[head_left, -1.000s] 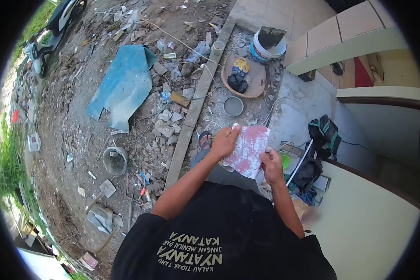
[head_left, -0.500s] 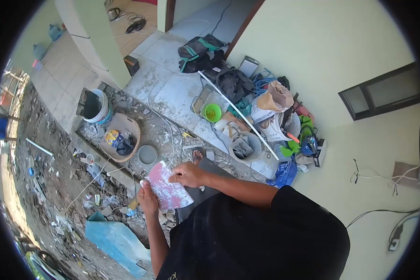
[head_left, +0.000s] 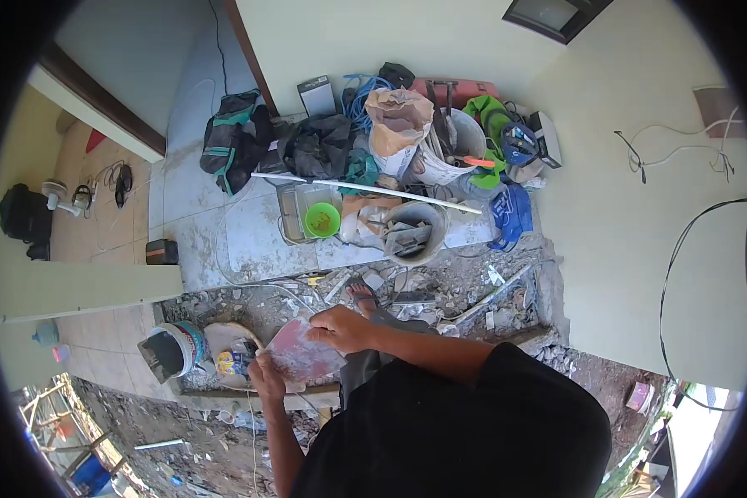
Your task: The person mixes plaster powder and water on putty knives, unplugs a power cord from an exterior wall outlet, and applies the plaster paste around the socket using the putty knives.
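Note:
In front of my body is a thin, stiff-looking pink sheet [head_left: 295, 353] with white smears across its face. My left hand [head_left: 267, 375] is closed on its left edge, thumb uppermost. My right hand [head_left: 340, 329] is closed over its upper right edge, with fingers curled; the underside of that grip is hidden. Below the sheet's left side, a shallow round basin [head_left: 216, 336] holds a yellow and blue bag [head_left: 229, 362]. A sandalled foot [head_left: 362, 297] shows beyond my right hand.
A white bucket [head_left: 192, 342] stands at left. Along the raised tiled floor [head_left: 266, 249] lie a long white pipe [head_left: 365, 187], a green bowl [head_left: 322, 220], a tub of scraps [head_left: 440, 241], a paper sack [head_left: 398, 112] and bags. Rubble [head_left: 490, 286] covers the ground. Cables hang from the right wall.
My view has turned to the right, so the tiled floor and wall now lie straight ahead. Both hands still hold the pink sheet, which looks more tilted and foreshortened.

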A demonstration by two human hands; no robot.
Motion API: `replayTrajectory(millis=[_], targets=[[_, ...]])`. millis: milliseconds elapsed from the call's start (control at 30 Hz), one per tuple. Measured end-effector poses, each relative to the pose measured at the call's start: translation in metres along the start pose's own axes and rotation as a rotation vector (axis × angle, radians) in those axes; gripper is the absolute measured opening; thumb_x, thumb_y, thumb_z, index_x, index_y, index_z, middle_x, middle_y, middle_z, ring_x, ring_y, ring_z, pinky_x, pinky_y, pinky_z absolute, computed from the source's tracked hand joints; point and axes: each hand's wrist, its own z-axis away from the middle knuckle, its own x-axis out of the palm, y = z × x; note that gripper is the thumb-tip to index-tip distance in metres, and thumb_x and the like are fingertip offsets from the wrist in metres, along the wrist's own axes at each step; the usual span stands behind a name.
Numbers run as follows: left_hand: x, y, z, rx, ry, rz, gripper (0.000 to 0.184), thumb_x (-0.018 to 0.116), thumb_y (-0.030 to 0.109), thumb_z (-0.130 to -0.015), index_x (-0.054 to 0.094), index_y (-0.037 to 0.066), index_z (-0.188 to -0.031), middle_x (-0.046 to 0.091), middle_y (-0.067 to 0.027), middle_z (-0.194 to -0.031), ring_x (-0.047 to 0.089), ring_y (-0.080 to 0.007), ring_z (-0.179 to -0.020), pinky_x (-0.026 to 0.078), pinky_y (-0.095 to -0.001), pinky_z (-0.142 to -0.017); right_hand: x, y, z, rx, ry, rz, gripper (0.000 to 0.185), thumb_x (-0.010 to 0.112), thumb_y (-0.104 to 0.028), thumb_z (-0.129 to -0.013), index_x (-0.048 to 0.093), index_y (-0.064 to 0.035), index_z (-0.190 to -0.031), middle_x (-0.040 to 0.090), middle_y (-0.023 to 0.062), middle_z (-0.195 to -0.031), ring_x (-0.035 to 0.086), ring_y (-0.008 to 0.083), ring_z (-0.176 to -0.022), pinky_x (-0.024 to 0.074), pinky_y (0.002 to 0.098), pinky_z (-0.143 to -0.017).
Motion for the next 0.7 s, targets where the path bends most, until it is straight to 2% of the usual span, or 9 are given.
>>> replayTrajectory(millis=[100,133,167,233,300,367,400,533,700], targets=[[0.006,-0.040,-0.036,-0.181,0.136,0.148,0.065,0.029,0.061,-0.095,0.047,0.005,-0.066,0.040,0.0013,-0.057,0.035,-0.0100,-0.055,0.027,-0.0319,-0.047,-0.032,0.002,-0.011,-0.097,0.182,-0.035,0.025,0.064,-0.025,-0.083,0.060,-0.0016,-0.077,0.056,0.0160,-0.071,0.056,0.0361,-0.068,0.0434,0.0426,-0.061],[0.000,-0.030,-0.047,-0.477,0.017,0.101,0.067,0.028,0.061,-0.095,0.054,0.004,-0.073,0.048,-0.0013,-0.061,0.042,-0.0105,-0.059,0.032,-0.0299,-0.048,-0.040,0.005,-0.013,-0.084,0.212,-0.044,0.025,0.064,-0.025,-0.083,0.060,-0.0016,-0.077,0.056,0.0160,-0.071,0.056,0.0361,-0.068,0.0434,0.0426,-0.061],[0.004,-0.014,-0.059,-0.471,-0.009,0.084,0.067,0.028,0.061,-0.095,0.054,0.004,-0.073,0.048,-0.0013,-0.061,0.042,-0.0105,-0.059,0.032,-0.0299,-0.048,-0.048,0.007,-0.013,-0.107,0.205,-0.021,0.022,0.065,-0.023,-0.082,0.061,-0.0025,-0.078,0.056,0.0140,-0.074,0.057,0.0343,-0.070,0.0447,0.0416,-0.062],[0.014,0.004,-0.078,-0.812,-0.127,0.207,0.068,0.031,0.061,-0.094,0.060,0.002,-0.078,0.056,-0.0038,-0.064,0.046,-0.0108,-0.056,0.037,-0.0269,-0.049,-0.060,0.008,-0.013,-0.121,0.216,-0.002,0.019,0.066,-0.022,-0.081,0.062,-0.0034,-0.079,0.057,0.0120,-0.077,0.058,0.0326,-0.072,0.0459,0.0407,-0.063],[0.019,0.004,-0.093,-0.780,-0.234,0.166,0.058,0.045,0.055,-0.092,0.064,0.001,-0.083,0.061,-0.0055,-0.070,0.050,-0.0102,-0.054,0.043,-0.0254,-0.051,-0.067,0.001,-0.012,-0.238,0.288,0.002,0.013,0.067,-0.017,-0.079,0.063,-0.0053,-0.083,0.058,0.0090,-0.080,0.059,0.0298,-0.074,0.0473,0.0396,-0.065],[0.030,-0.002,-0.105,-0.485,-0.314,-0.045,0.039,0.057,0.039,-0.090,0.066,0.001,-0.086,0.063,-0.0060,-0.069,0.053,-0.0116,-0.052,0.047,-0.0253,-0.052,-0.071,-0.005,-0.009,-0.262,0.331,0.018,0.014,0.069,-0.013,-0.076,0.064,-0.0061,-0.087,0.058,0.0077,-0.082,0.060,0.0278,-0.078,0.0484,0.0378,-0.065],[0.029,0.001,-0.112,-0.567,-0.344,0.085,0.022,0.062,0.018,-0.087,0.062,0.000,-0.101,0.065,-0.0079,-0.080,0.060,-0.0150,-0.064,0.051,-0.0264,-0.061,-0.073,-0.008,-0.008,-0.275,0.381,0.048,0.017,0.070,-0.011,-0.074,0.064,-0.0054,-0.089,0.059,0.0074,-0.085,0.061,0.0269,-0.080,0.0496,0.0365,-0.066],[0.053,0.054,-0.116,-0.342,-0.298,0.475,0.044,0.061,0.004,-0.084,0.045,0.002,-0.125,0.061,-0.0117,-0.103,0.062,-0.0188,-0.092,0.053,-0.0306,-0.081,-0.070,-0.008,-0.002,-0.308,0.550,0.043,0.024,0.073,-0.004,-0.070,0.064,-0.0037,-0.093,0.061,0.0073,-0.091,0.062,0.0258,-0.083,0.0511,0.0355,-0.070],[0.031,-0.022,-0.142,-0.478,-0.332,0.543,0.022,0.053,0.001,-0.081,0.056,0.002,-0.102,0.062,-0.0119,-0.091,0.060,-0.0177,-0.086,0.051,-0.0281,-0.070,-0.061,-0.013,0.002,-0.339,0.659,0.103,0.020,0.072,0.000,-0.070,0.063,-0.0033,-0.088,0.060,0.0070,-0.094,0.061,0.0253,-0.085,0.0505,0.0352,-0.071]])
